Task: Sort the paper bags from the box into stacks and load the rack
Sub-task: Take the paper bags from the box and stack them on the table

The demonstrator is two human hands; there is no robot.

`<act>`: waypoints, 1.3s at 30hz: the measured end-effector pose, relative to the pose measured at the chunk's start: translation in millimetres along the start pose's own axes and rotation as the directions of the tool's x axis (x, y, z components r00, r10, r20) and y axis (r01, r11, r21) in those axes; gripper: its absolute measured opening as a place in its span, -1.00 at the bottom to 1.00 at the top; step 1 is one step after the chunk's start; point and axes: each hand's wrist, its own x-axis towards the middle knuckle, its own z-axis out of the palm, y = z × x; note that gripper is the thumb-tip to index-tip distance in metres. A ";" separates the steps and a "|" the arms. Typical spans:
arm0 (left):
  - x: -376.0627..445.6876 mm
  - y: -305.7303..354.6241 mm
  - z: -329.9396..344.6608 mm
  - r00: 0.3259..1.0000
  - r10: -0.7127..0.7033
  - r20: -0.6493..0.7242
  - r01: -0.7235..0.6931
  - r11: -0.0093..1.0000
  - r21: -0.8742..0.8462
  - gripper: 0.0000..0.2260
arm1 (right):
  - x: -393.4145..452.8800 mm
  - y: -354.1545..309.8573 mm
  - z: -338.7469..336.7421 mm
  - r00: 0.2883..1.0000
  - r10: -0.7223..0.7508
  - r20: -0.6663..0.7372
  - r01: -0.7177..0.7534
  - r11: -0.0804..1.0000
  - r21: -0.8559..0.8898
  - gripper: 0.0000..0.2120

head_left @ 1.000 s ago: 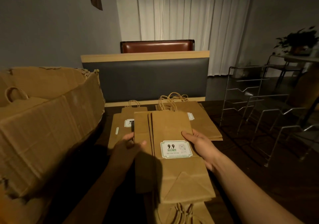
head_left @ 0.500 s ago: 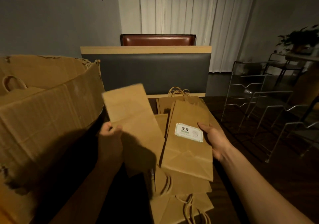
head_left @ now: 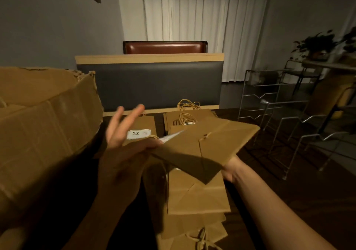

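Note:
A flat brown paper bag (head_left: 202, 147) hangs tilted in the air over the table, its folded bottom facing me. My right hand (head_left: 230, 170) holds it from below and is mostly hidden under it. My left hand (head_left: 123, 149) is at the bag's left corner, the thumb touching the edge and the fingers spread straight upward. Behind lie two stacks: a left stack (head_left: 141, 128) with a white "9.9" label on top, and a right stack (head_left: 192, 114) with looped handles. A loose pile of bags (head_left: 196, 199) lies near me. The cardboard box (head_left: 48, 126) stands at the left.
A wire rack (head_left: 277, 113) with several tiers stands on the dark table (head_left: 279, 201) at the right. A padded bench back (head_left: 154, 84) runs behind the stacks. Further right are a chair and a potted plant (head_left: 317, 45).
My left hand no longer holds the plain bag and its fingers have spread. The bag in my right hand has risen and tipped, its label side turned away.

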 end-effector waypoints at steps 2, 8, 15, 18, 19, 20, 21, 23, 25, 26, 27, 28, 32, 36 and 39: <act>0.7 -2.9 3.0 0.996 0.039 0.075 -0.042 0.998 0.045 -0.83 | 4.9 -1.3 -2.8 0.998 0.029 -0.055 -0.028 1.000 0.013 -0.65; -15.1 -2.1 20.0 0.946 -0.125 0.300 0.125 0.992 0.020 -0.59 | 18.1 4.0 -3.5 0.986 0.117 -0.120 -0.115 0.993 0.027 -0.80; -21.3 -25.0 30.6 0.922 -0.023 0.385 0.016 1.000 0.021 -0.78 | 21.4 5.1 -5.7 0.985 0.105 -0.137 -0.104 0.994 0.016 -0.76; -30.4 -42.7 36.9 0.785 -0.270 0.557 0.238 0.962 0.131 -0.67 | 17.1 3.5 -4.4 0.991 0.125 -0.046 -0.125 0.992 0.012 -0.76; -33.4 -46.3 39.3 0.758 -0.290 0.584 0.226 0.957 0.181 -0.64 | 15.9 3.1 -4.8 0.994 0.113 -0.010 -0.113 0.993 -0.042 -0.82; -33.9 -47.0 41.6 0.744 -0.300 0.597 0.204 0.953 0.225 -0.61 | 14.5 3.0 -4.8 0.996 0.088 0.001 -0.087 0.990 -0.109 -0.83; -32.4 -46.0 43.2 0.742 -0.337 0.580 0.224 0.940 0.259 -0.56 | 14.7 3.7 -6.7 0.997 0.073 0.001 -0.072 0.983 -0.170 -0.74; -25.4 -44.5 42.1 0.717 -0.547 0.432 0.433 0.835 0.339 -0.39 | 16.3 5.3 -8.4 0.998 0.056 -0.011 -0.057 0.979 -0.195 -0.66; -19.5 -46.7 35.2 0.609 -0.756 0.239 0.677 0.653 0.339 -0.33 | 18.6 6.6 -10.6 0.998 0.046 -0.037 -0.051 0.989 -0.141 -0.76; -17.4 -45.7 29.5 0.543 -0.817 0.194 0.771 0.577 0.269 -0.35 | 19.5 7.0 -9.8 0.998 0.049 -0.047 -0.054 0.993 -0.104 -0.81; -17.2 -46.2 26.1 0.488 -0.849 0.203 0.835 0.522 0.175 -0.39 | 20.5 7.3 -9.9 0.998 0.045 -0.054 -0.048 0.997 -0.067 -0.83; -17.5 -43.4 23.4 0.443 -0.862 0.247 0.876 0.475 0.087 -0.47 | 21.6 8.4 -9.7 0.998 0.043 -0.056 -0.045 0.998 -0.032 -0.84; -20.1 -29.7 26.9 0.377 -0.836 0.399 0.926 0.349 -0.144 -0.96 | 20.7 12.6 -4.4 0.997 0.065 -0.041 -0.063 0.997 0.054 -0.84; -18.2 -41.1 24.1 0.277 -0.915 0.294 0.909 0.150 -0.390 -0.90 | 21.2 10.2 -9.1 0.992 0.077 -0.103 -0.075 0.997 0.025 -0.77; -17.2 -53.4 8.2 0.339 -0.940 0.042 0.836 0.280 -0.471 -0.85 | 21.8 6.4 -12.2 0.976 0.139 -0.170 -0.129 0.989 0.068 -0.71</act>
